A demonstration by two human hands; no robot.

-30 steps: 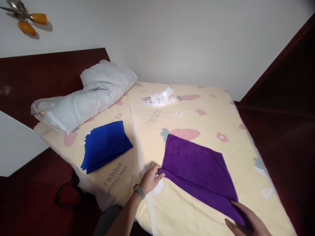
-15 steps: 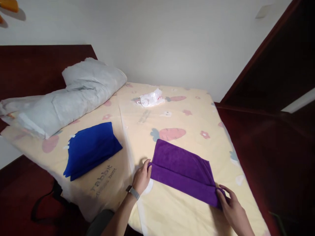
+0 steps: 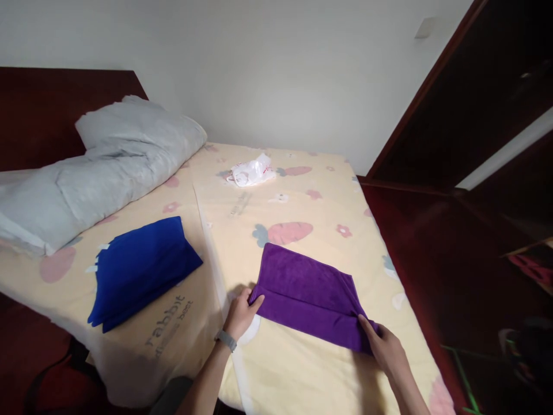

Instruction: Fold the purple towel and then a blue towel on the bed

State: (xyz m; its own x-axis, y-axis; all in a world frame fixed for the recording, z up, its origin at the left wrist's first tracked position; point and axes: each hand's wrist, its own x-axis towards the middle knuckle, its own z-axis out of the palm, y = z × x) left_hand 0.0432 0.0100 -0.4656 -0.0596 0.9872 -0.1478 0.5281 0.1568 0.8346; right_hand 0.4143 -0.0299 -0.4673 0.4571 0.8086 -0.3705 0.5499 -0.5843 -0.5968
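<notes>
A purple cloth (image 3: 306, 288) lies on the bed with its near edge folded over in a long strip. My left hand (image 3: 242, 314), with a watch on the wrist, pinches the left end of that strip. At the strip's right end my right hand (image 3: 384, 346) grips the cloth, thumb on top and the other fingers partly hidden beneath. To the left, a stack of folded blue cloth (image 3: 142, 271) with small white tags rests on the bed, apart from both hands.
A crumpled white plastic bag (image 3: 253, 170) sits farther back on the patterned bed sheet (image 3: 302, 202). A grey quilt (image 3: 108, 167) is heaped at the left by the dark headboard (image 3: 64, 115). Dark red floor shows beyond the bed's right edge.
The view has turned slightly right, so the bed and cloths appear farther left. My right thumb has moved inward on the strip, and both hands still hold the purple cloth.
</notes>
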